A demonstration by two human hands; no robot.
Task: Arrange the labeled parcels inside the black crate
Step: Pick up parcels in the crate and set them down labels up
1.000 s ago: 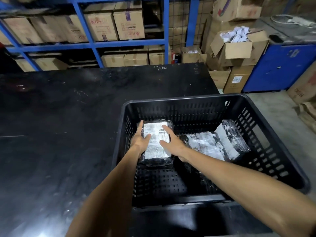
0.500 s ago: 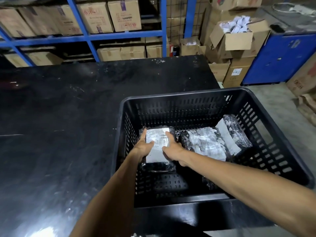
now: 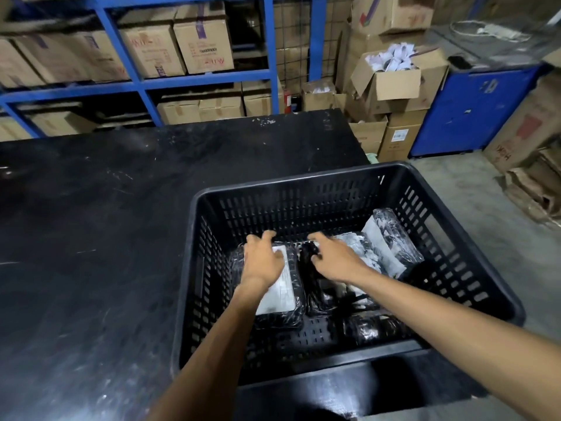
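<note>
Left hand [image 3: 263, 260] spread loose over left parcel [image 3: 280, 294], right hand [image 3: 335, 259] open, hiding middle parcel [image 3: 349, 294], 1 parcel [image 3: 391, 241] tilted far right, black crate [image 3: 303, 185] near-left floor bare

Under the left hand [image 3: 263, 260], a glossy black parcel [image 3: 280, 294] bears a white label. The crate [image 3: 340, 189] around both hands is black, slotted in rows; the table [image 3: 91, 238] is scuffed black.

left hand [image 3: 263, 260]: palm down, fingers spread | right hand [image 3: 333, 259]: palm down, fingers loosely curled
</note>
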